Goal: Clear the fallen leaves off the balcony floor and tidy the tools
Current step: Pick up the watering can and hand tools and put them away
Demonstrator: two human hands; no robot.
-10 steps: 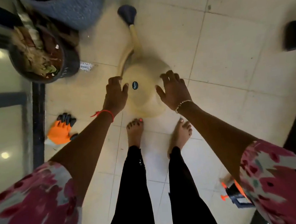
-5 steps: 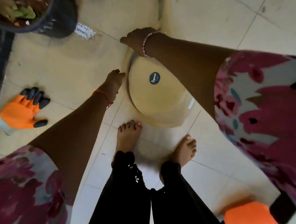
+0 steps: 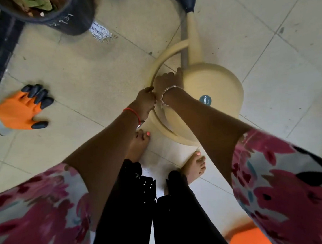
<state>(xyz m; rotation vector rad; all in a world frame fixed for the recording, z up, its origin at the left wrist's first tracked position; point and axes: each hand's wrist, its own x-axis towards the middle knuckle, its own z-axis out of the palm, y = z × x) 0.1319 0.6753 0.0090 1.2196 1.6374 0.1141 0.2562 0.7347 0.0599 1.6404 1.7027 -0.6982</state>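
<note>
Fingers of left hand [image 3: 145,101] and right hand [image 3: 167,81] grip smooth, arched watering can handle [image 3: 163,58].

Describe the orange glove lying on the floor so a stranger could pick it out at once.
Start at the dark plant pot at the top left of the tiled floor. Below it, left of the cream watering can, lies the glove, flat on the tiles. It alone is bright orange with black fingertips.

Soft even light, floor [image 3: 264,29] pale and bright; forearms [image 3: 105,154] dark. White glare on tile between feet [image 3: 139,144]. Wide-angle bend at edges. Sleeves [image 3: 39,216], glove [image 3: 20,110] slightly blurred.
</note>
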